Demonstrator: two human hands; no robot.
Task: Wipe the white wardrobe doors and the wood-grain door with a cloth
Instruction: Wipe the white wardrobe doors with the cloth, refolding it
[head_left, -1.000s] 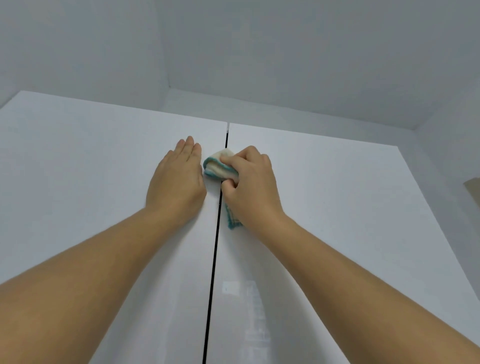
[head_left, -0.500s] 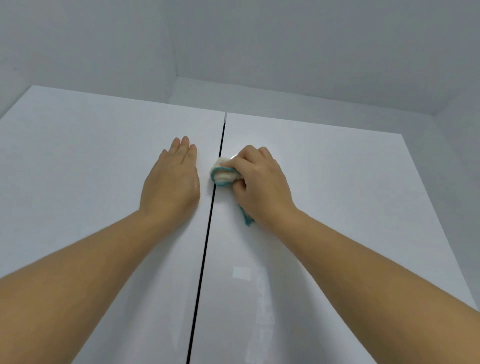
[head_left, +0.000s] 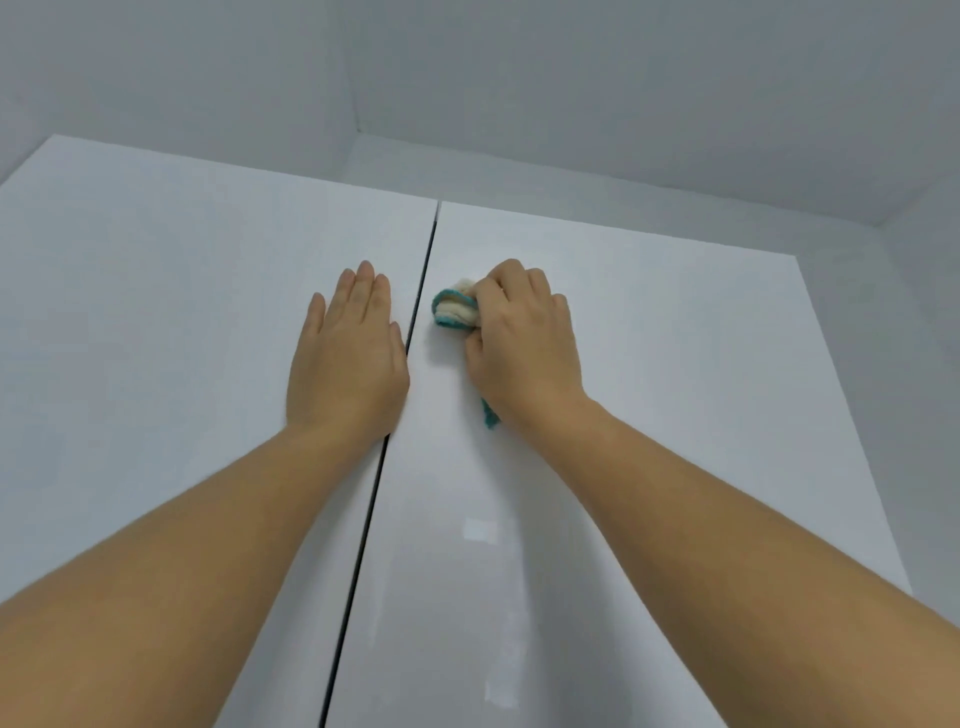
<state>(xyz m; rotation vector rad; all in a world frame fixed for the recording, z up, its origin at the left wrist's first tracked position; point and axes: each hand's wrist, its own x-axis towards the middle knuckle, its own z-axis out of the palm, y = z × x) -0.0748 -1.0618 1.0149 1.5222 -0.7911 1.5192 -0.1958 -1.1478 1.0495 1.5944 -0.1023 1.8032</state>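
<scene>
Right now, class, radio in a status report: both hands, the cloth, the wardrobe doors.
Left hand flat on left door. Right hand grips cloth against right door, beside the gap. Nothing blocking the wipe; wood-grain door out of view.

A home bedroom: glossy white wardrobe doors reach the ceiling.

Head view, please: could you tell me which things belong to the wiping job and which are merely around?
Job: cloth, gripped by the right hand; left hand, flat on the left door; right door, under the cloth.
Around: ceiling; pale strip above the doors.
</scene>
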